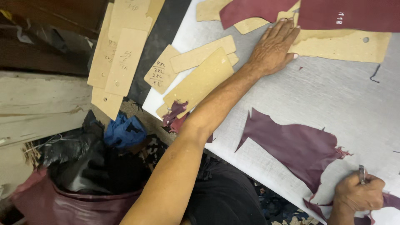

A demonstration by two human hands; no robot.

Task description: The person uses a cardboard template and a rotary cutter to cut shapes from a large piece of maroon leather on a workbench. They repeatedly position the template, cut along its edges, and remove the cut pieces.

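My left hand lies flat, fingers spread, on a tan cardboard pattern piece at the far side of the white cutting board. A maroon leather piece lies just beyond that pattern. My right hand is closed around a small metal cutting knife at the near right. It rests beside a jagged maroon leather offcut spread on the board.
Several tan cardboard patterns are stacked at the upper left, some overlapping the board's edge. Below the board sit a dark bag of scraps, a blue cloth and small leather trimmings. A worn wooden plank is at the left.
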